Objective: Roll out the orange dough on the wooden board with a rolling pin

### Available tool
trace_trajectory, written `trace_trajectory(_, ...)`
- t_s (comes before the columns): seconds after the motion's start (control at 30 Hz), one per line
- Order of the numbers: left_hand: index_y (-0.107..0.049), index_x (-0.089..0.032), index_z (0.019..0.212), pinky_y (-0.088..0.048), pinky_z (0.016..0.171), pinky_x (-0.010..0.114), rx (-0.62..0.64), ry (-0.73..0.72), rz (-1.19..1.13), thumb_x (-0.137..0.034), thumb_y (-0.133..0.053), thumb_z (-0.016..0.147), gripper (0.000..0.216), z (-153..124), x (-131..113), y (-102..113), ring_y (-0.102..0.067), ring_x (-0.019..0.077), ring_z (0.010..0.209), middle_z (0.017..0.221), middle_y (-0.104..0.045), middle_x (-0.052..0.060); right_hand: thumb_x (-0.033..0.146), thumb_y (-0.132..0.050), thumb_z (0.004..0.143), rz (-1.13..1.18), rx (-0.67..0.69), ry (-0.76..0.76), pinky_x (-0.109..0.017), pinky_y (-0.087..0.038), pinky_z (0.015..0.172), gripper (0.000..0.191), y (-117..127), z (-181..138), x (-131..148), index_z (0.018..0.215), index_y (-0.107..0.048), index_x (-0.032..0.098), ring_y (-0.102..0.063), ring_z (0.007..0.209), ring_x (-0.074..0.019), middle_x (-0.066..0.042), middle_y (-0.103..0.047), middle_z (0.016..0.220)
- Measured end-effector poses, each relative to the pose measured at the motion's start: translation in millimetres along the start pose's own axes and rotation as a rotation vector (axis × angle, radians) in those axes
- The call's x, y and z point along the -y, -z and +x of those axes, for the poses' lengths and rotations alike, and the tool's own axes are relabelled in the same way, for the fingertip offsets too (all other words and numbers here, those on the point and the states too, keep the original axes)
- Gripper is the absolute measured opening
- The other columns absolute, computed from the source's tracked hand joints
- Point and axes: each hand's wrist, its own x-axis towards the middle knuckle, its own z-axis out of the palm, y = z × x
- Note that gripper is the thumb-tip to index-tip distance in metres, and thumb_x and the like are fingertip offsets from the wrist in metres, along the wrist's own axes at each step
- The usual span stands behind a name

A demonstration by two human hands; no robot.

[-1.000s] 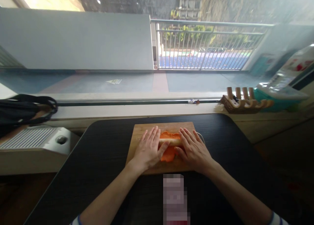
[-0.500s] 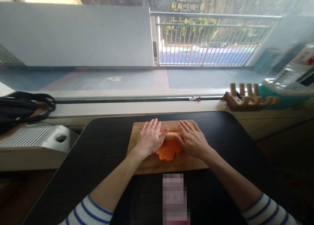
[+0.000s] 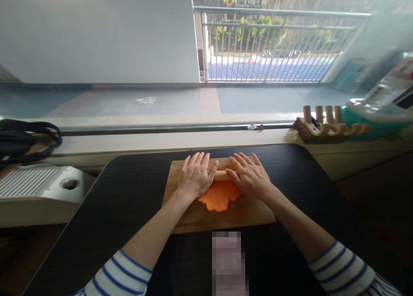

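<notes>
A wooden rolling pin (image 3: 221, 175) lies across a flattened, ragged-edged orange sheet of dough or clay (image 3: 219, 196) on a wooden board (image 3: 200, 223). My left hand (image 3: 196, 175) rests palm down over the pin's left part, fingers stretched forward. Over its right part lies my right hand (image 3: 250, 175), also flat with fingers extended. Neither hand is wrapped round the pin. The pin's ends are hidden under my hands, and only its middle shows between my thumbs.
The board sits on a black table (image 3: 129, 201). Beyond it runs a windowsill (image 3: 145, 143) holding a wicker basket (image 3: 306, 130) with wooden pieces and a teal container (image 3: 358, 115) at right. A black bag (image 3: 26, 139) and white appliance (image 3: 41, 188) stand at left.
Both hands and the rolling pin have shifted slightly away from me over the board. More of the orange sheet shows on the near side of the pin. The camera view has moved a little.
</notes>
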Motion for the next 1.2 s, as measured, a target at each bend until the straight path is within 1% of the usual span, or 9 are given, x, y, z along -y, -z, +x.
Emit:
trace_trajectory(0.2, -0.057, -0.009, 0.123, -0.037, 0.102, 0.048, -0.044, -0.018, -0.018, -0.046, -0.029, 0.094, 0.055, 3, 1, -1, -0.053, 0.0290, 0.119, 0.124, -0.062, 0.017, 0.051, -0.024, 0.097, 0.005, 0.030, -0.014, -0.053, -0.021, 0.109, 0.055, 1, 6, -3, 0.137, -0.045, 0.019, -0.035, 0.135, -0.0275, -0.011, -0.044, 0.144)
trace_trajectory(0.37, -0.058, -0.010, 0.121, -0.040, 0.098, 0.046, -0.055, -0.031, -0.017, -0.045, -0.029, 0.094, 0.053, 5, 2, -2, -0.056, 0.0285, 0.115, 0.121, -0.064, 0.016, 0.050, -0.022, 0.098, 0.010, 0.039, -0.006, -0.055, -0.024, 0.107, 0.051, 2, 13, -5, 0.133, -0.048, 0.024, -0.037, 0.133, -0.0278, -0.009, -0.047, 0.142)
trace_trajectory(0.53, -0.060, -0.012, 0.119, -0.043, 0.093, 0.044, -0.070, -0.032, 0.005, -0.046, -0.027, 0.095, 0.053, 8, 3, -3, -0.059, 0.0278, 0.110, 0.116, -0.067, 0.015, 0.050, -0.020, 0.098, 0.031, 0.073, -0.014, -0.057, -0.025, 0.106, 0.051, 1, 23, -9, 0.132, -0.049, 0.026, -0.039, 0.131, -0.0271, -0.008, -0.050, 0.139)
trace_trajectory(0.67, -0.060, -0.011, 0.118, -0.045, 0.089, 0.044, -0.056, -0.033, 0.022, -0.046, -0.026, 0.095, 0.054, 8, 2, -1, -0.061, 0.0278, 0.104, 0.113, -0.068, 0.015, 0.051, -0.019, 0.098, 0.053, 0.104, -0.039, -0.058, -0.025, 0.106, 0.052, 1, 26, -8, 0.134, -0.047, 0.025, -0.038, 0.132, -0.0269, -0.008, -0.049, 0.140)
trace_trajectory(0.83, -0.061, -0.011, 0.117, -0.044, 0.090, 0.044, -0.045, -0.053, 0.018, -0.045, -0.028, 0.095, 0.052, -1, -1, 3, -0.061, 0.0275, 0.105, 0.113, -0.068, 0.014, 0.051, -0.019, 0.097, 0.025, 0.023, -0.061, -0.058, -0.022, 0.108, 0.059, 0, 11, -1, 0.141, -0.039, 0.017, -0.030, 0.137, -0.0284, -0.012, -0.040, 0.146)
trace_trajectory(0.97, -0.060, -0.012, 0.120, -0.041, 0.097, 0.047, -0.046, -0.066, 0.008, -0.046, -0.029, 0.095, 0.053, -13, -5, 6, -0.056, 0.0289, 0.115, 0.123, -0.062, 0.016, 0.050, -0.019, 0.097, -0.002, -0.028, -0.044, -0.054, -0.018, 0.112, 0.062, -3, -8, 6, 0.142, -0.038, 0.012, -0.024, 0.140, -0.0267, -0.012, -0.032, 0.150)
trace_trajectory(1.1, -0.057, -0.012, 0.125, -0.039, 0.101, 0.047, -0.038, -0.092, 0.007, -0.046, -0.030, 0.094, 0.053, -27, -5, 9, -0.052, 0.0293, 0.121, 0.130, -0.058, 0.017, 0.048, -0.023, 0.097, -0.009, -0.102, -0.005, -0.050, -0.017, 0.114, 0.060, -8, -29, 13, 0.141, -0.039, 0.011, -0.024, 0.140, -0.0251, -0.012, -0.032, 0.150)
trace_trajectory(1.2, -0.054, -0.011, 0.128, -0.037, 0.104, 0.047, -0.009, -0.127, 0.018, -0.046, -0.029, 0.095, 0.054, -41, -5, 13, -0.050, 0.0285, 0.123, 0.132, -0.056, 0.016, 0.047, -0.028, 0.097, 0.002, -0.161, 0.020, -0.047, -0.018, 0.114, 0.057, -11, -46, 19, 0.140, -0.041, 0.012, -0.028, 0.139, -0.0244, -0.012, -0.036, 0.148)
